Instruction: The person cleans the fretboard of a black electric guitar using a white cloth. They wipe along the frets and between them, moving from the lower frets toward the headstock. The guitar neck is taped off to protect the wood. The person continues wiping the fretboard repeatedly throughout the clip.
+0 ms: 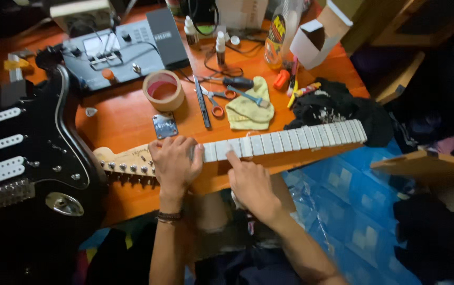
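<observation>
A detached guitar neck (290, 141) lies across the front of the orange table (126, 119), its fretboard covered in strips of pale tape. My left hand (174, 162) grips the neck near the headstock (126, 161), where the tuning pegs show. My right hand (250, 182) rests at the table's front edge with its index finger pressing on the taped fretboard just right of my left hand. A black electric guitar body (26, 153) with a black pickguard and white pickups lies at the left.
A roll of masking tape (163, 89), a metal neck plate (164, 125), scissors (215, 103), a yellow cloth (250, 108), a screwdriver (237, 83), small bottles, an effects unit (116, 53), a white box (316, 39) and a black cloth (338, 111) crowd the table.
</observation>
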